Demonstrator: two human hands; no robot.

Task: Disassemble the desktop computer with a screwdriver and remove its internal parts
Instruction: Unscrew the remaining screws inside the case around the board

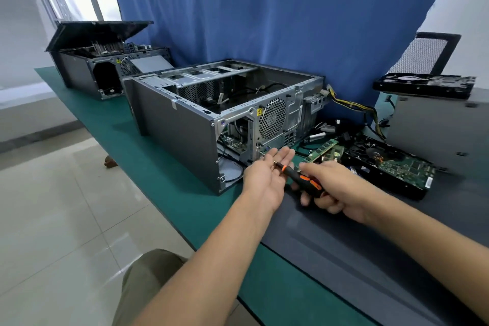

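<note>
Open case (185, 124) on mat (164, 180); second case (87, 71) behind-left; circuit boards (391, 167) right.

A blue cloth (264, 8) hangs behind the green table (92, 114), with pale floor tiles (53, 206) at left.

Single wide-angle view from the person's head, looking forward and down, both forearms reaching in from the bottom edge, left hand (267, 176) and right hand (337, 190) close in the middle, surface (164, 174) running away toward upper left, blue cloth (264, 8) behind.
</note>
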